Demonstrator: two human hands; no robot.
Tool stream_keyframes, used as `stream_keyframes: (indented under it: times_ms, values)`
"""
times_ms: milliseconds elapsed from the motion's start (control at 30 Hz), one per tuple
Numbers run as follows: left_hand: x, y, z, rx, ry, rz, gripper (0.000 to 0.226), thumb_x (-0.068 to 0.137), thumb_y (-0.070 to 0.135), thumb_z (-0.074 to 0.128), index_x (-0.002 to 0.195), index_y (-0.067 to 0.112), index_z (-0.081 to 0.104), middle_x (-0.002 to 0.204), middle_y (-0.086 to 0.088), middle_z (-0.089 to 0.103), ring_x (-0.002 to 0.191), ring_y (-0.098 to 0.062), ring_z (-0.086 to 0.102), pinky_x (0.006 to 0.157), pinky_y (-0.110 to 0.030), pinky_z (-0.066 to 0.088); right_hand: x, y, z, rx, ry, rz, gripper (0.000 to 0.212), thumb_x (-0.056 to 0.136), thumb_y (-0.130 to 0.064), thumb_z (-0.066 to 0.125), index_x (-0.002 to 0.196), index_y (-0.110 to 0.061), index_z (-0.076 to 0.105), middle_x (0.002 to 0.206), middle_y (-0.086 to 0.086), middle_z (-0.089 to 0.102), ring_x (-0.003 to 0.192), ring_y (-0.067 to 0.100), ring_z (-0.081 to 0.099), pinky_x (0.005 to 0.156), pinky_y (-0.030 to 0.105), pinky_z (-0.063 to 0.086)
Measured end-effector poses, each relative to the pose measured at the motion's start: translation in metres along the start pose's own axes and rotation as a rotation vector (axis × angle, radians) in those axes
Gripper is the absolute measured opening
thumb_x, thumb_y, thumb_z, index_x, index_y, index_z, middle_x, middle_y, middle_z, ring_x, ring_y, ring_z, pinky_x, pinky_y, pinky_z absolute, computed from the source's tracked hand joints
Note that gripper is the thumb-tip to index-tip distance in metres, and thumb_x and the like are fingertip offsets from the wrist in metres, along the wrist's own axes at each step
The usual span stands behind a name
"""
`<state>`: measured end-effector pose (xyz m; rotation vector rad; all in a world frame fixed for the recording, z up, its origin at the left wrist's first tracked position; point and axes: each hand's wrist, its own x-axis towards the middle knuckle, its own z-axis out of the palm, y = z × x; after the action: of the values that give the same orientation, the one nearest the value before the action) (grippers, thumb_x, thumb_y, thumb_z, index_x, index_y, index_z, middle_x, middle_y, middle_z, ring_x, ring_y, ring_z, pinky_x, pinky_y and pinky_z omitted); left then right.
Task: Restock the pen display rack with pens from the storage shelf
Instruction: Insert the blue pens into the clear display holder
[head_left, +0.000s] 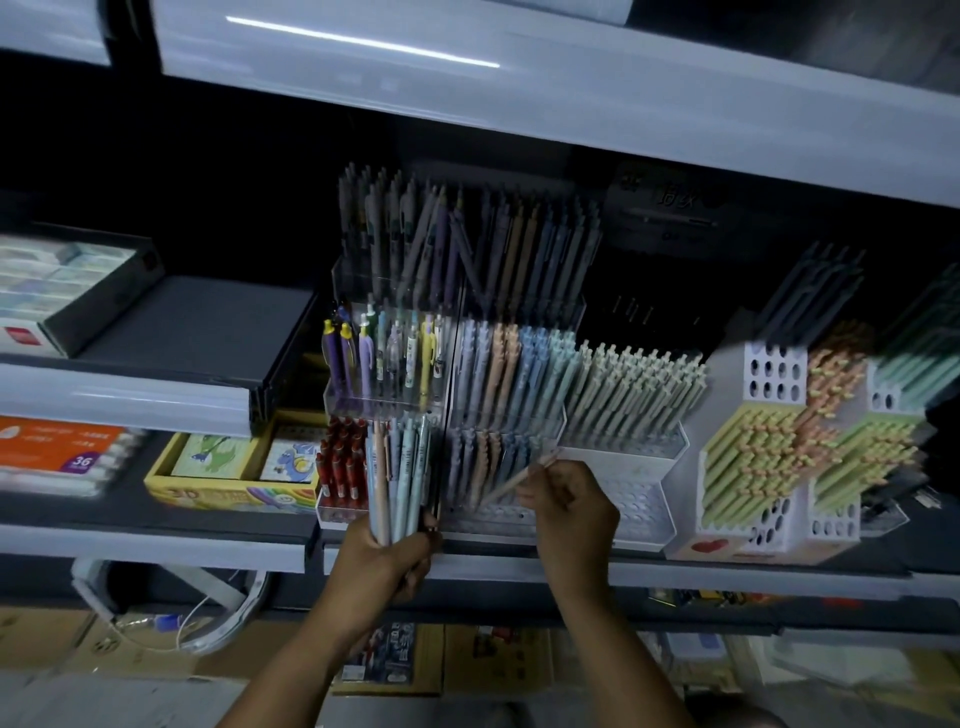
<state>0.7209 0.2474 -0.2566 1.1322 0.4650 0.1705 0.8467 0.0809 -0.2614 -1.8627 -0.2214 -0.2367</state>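
My left hand (387, 564) grips a bundle of pastel pens (397, 475), blue, peach and white, standing upright in front of the shelf edge. In my right hand (571, 512) a single peach pen (514, 480) is pinched, slanting down to the left with its tip over the lowest tier of the white perforated pen display rack (636, 506). That tiered rack holds rows of lilac, peach, blue and green pens. Its front tier has many bare holes.
A clear tray of red pens (340, 470) stands left of the bundle. Further left lies a yellow crayon box (228, 496). White holders with green and peach pens (753, 467) stand at the right. Cardboard boxes (493, 657) sit below the shelf.
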Motion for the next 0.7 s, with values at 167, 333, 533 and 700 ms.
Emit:
stream_keyframes:
  times_ms: [167, 333, 533, 700]
  values:
    - [-0.002, 0.003, 0.003, 0.022, 0.008, -0.011, 0.036, 0.073, 0.010, 0.091, 0.089, 0.002, 0.060, 0.058, -0.013, 0.044, 0.045, -0.021, 0.040, 0.043, -0.026, 0.035, 0.001, 0.002, 0.011, -0.205, -0.059, -0.192, 0.020, 0.097, -0.022, 0.067, 0.079, -0.016, 0.061, 0.068, -0.007, 0.064, 0.066, 0.005, 0.063, 0.058, 0.016, 0.045]
    - [-0.004, 0.007, 0.004, 0.007, 0.004, -0.006, 0.037, 0.073, 0.022, 0.085, 0.091, 0.002, 0.060, 0.057, -0.011, 0.040, 0.044, -0.018, 0.039, 0.041, -0.025, 0.034, 0.004, 0.007, 0.020, -0.299, -0.142, -0.195, 0.026, 0.096, -0.016, 0.068, 0.074, -0.014, 0.055, 0.064, -0.002, 0.058, 0.060, 0.009, 0.056, 0.053, 0.017, 0.037]
    - [-0.007, 0.008, 0.001, -0.001, 0.020, -0.007, 0.036, 0.074, 0.025, 0.084, 0.091, 0.005, 0.059, 0.058, -0.009, 0.039, 0.046, -0.016, 0.038, 0.043, -0.025, 0.032, 0.003, 0.010, 0.032, -0.356, -0.236, -0.154, 0.043, 0.097, -0.015, 0.067, 0.067, -0.029, 0.039, 0.062, -0.005, 0.053, 0.059, 0.011, 0.055, 0.053, 0.022, 0.039]
    - [-0.006, 0.007, -0.002, 0.025, 0.034, 0.009, 0.038, 0.076, 0.026, 0.084, 0.093, 0.005, 0.058, 0.060, -0.011, 0.040, 0.048, -0.018, 0.037, 0.044, -0.026, 0.031, 0.006, 0.008, 0.039, -0.446, -0.267, -0.115, 0.037, 0.099, -0.019, 0.063, 0.070, -0.020, 0.040, 0.063, 0.003, 0.049, 0.061, 0.022, 0.058, 0.055, 0.027, 0.039]
